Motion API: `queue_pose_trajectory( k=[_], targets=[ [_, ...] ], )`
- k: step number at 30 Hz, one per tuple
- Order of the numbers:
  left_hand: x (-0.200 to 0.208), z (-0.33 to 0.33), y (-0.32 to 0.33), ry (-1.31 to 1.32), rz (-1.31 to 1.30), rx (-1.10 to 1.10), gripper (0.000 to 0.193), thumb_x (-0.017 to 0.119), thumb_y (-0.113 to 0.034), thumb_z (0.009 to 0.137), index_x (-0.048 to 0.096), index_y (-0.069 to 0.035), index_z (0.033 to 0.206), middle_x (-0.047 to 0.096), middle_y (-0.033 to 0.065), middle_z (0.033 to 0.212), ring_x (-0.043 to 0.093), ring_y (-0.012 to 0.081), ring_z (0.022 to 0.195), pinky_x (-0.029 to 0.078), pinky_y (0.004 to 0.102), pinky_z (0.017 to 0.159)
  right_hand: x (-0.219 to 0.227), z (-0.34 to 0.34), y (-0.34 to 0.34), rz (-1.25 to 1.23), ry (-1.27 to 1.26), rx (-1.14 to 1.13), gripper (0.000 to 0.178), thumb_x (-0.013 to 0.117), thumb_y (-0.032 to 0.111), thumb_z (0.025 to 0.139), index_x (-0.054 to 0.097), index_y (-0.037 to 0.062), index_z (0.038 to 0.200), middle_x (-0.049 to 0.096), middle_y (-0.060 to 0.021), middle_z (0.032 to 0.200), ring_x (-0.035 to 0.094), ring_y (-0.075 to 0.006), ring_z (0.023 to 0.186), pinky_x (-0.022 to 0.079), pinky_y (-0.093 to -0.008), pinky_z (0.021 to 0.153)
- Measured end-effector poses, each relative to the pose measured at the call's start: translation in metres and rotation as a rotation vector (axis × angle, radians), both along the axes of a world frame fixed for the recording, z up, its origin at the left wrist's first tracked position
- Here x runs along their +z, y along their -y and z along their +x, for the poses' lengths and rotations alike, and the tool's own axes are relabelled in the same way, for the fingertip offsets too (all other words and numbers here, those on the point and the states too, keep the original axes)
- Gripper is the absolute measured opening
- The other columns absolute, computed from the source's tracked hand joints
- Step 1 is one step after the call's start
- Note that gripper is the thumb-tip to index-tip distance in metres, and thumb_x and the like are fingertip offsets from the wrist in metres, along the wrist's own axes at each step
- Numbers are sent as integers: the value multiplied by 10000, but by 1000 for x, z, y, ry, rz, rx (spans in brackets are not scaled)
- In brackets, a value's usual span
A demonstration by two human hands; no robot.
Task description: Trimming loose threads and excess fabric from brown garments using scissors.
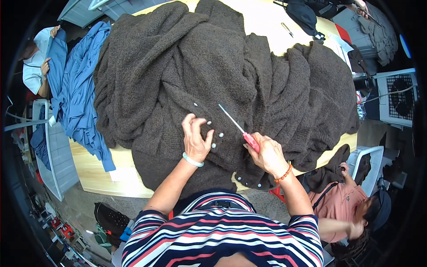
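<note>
A large pile of dark brown knitted garments (218,58) covers most of the table in front of me. Several sparkly round buttons (221,135) show on the knit between my hands, and a few more lie along its near edge. My left hand (196,140) rests over the knit beside these buttons, its fingers bent and thumb apart, holding nothing visible. In my right hand (268,152) is a red-handled tool (251,141) with a long thin metal shaft, its tip pointing away and to the left above the knit. Its exact kind is unclear.
Blue garments (82,75) hang over the table's left side, where a person holds some of them. Bare wood shows on the table (120,175) at the near left. A dark cap (300,15) lies at the far right. Another person in pink (340,200) is at the near right, by a white bin (376,162).
</note>
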State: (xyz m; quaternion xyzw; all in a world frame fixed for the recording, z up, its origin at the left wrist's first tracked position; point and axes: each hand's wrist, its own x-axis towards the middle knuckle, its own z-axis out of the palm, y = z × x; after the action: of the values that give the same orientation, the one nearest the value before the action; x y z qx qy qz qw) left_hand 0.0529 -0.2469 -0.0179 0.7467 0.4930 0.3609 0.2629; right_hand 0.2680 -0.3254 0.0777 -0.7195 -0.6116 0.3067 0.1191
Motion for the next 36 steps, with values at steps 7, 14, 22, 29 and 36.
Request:
queue_pose_trajectory(
  k=[7,14,22,29,36],
  targets=[
    [3,-10,-56,138,-242,196,607,715,-158,872,435,-53,1401,550,63,868,513,95,582,457,233,562,1,-4,0,7,-25,19,202,676,230,872,598,73,973,612,-156,741,633,-348,758,513,-437,688],
    [-22,-14,-73,56,-245,129,289,727,-66,823,675,-22,1103,635,25,843,470,47,562,419,208,520,7,-11,-9,52,-8,76,182,684,197,862,554,71,878,635,-136,758,632,-334,744,519,-436,658],
    [-52,-25,-69,329,-267,122,207,705,42,813,697,15,1018,694,34,938,615,64,770,499,198,694,16,-27,-20,-7,9,154,200,671,248,872,589,69,900,630,-163,659,659,-365,662,522,-460,618],
    [-51,-29,-67,366,-372,86,238,674,89,831,692,32,1062,703,68,994,647,99,872,522,219,786,16,-34,-35,8,68,194,198,656,240,875,614,51,912,627,-180,624,661,-359,627,524,-449,588],
    [-55,-33,-65,632,-473,80,232,693,46,835,710,22,1065,713,67,986,652,91,849,518,213,752,11,-34,-34,-1,87,224,224,648,261,879,621,41,913,634,-183,628,669,-361,635,529,-456,585]
  ],
)
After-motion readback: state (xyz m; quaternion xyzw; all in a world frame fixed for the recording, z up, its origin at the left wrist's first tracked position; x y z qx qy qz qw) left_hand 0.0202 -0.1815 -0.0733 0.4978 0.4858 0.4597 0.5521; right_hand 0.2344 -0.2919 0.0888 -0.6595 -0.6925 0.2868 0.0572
